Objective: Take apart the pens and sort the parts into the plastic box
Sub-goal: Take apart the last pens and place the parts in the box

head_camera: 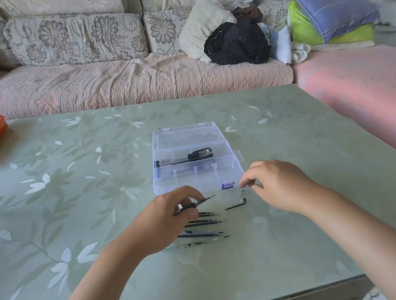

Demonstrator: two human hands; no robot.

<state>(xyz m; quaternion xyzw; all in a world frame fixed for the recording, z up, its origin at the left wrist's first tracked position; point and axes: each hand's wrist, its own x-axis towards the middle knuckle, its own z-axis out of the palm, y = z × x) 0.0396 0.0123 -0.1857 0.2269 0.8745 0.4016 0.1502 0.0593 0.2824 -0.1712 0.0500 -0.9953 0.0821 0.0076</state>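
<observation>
Left fingers pinch a pen; right fingers hover loosely curled.

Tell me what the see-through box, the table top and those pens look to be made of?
The box: clear rigid plastic, glossy; the pens inside show through its walls.
The table top: smooth and shiny, with a leaf pattern and glare at the left edge; glass or a vinyl sheet, I can't tell which.
The held pen: probably black and clear plastic, with a fine, metal-looking tip.

The left hand, right hand and both forearms are bare.
</observation>
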